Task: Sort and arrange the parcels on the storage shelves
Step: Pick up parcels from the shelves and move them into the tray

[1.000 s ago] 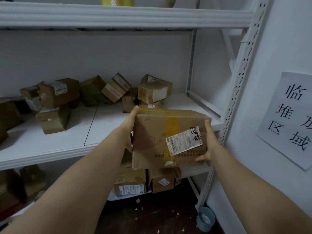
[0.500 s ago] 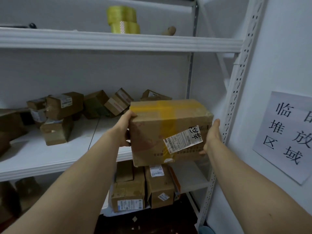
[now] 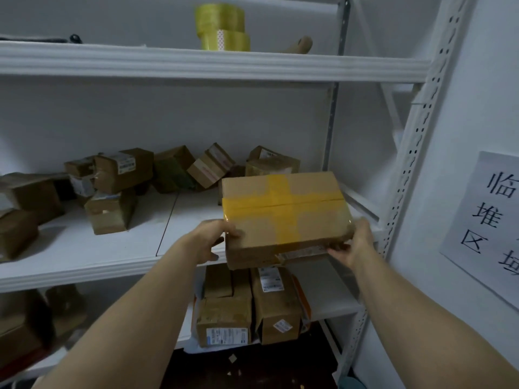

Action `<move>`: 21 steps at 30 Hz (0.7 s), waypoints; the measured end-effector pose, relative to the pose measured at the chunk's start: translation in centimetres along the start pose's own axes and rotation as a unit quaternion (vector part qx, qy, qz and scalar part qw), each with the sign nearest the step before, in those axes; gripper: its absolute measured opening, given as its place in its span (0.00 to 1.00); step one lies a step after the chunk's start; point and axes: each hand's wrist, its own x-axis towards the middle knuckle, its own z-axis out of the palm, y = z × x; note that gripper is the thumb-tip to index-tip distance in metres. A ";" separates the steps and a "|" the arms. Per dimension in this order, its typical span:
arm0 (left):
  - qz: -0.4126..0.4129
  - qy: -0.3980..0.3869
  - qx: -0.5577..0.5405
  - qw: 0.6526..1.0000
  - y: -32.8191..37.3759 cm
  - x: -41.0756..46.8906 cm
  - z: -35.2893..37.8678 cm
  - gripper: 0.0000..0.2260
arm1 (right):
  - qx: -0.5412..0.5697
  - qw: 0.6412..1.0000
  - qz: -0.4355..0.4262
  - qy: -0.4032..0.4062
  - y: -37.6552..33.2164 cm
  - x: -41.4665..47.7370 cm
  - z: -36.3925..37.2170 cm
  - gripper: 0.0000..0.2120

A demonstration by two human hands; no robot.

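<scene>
Gripped at its near corners by the left hand (image 3: 213, 237) and the right hand (image 3: 356, 242), the yellow-taped parcel (image 3: 283, 217) hangs between them at the lip of the middle shelf (image 3: 84, 249); the person should probably keep it level and push straight ahead, stopping short of the small boxes (image 3: 272, 165) beyond.

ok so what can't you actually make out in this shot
Head view only.
Label on the held box: edge-on, blurred, unreadable.
Wall sign: cut off by the right edge.
Back parcel: lower part covered by the held box.
Far-left parcel: dim, cut by the left edge.
</scene>
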 end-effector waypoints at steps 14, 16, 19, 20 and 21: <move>-0.098 -0.025 -0.228 0.968 -0.9 -0.9 2.2 0.22 | -0.215 0.967 -0.099 0.098 -0.6 0.9 -0.6 0.20; -0.094 -0.053 -0.234 0.966 -0.4 -1.3 2.4 0.27 | -0.181 0.979 -0.064 0.067 -0.1 1.8 -1.8 0.27; -0.082 -0.083 -0.201 0.973 0.1 -1.9 2.5 0.28 | -0.107 0.992 -0.038 0.046 1.6 4.6 -4.6 0.40; -0.077 -0.091 -0.184 0.976 0.1 -1.9 2.4 0.32 | -0.085 0.994 -0.034 0.055 2.1 5.2 -5.6 0.40; -0.067 -0.102 -0.158 0.980 0.1 -1.9 2.4 0.35 | -0.068 0.995 -0.026 0.063 2.2 4.3 -6.1 0.42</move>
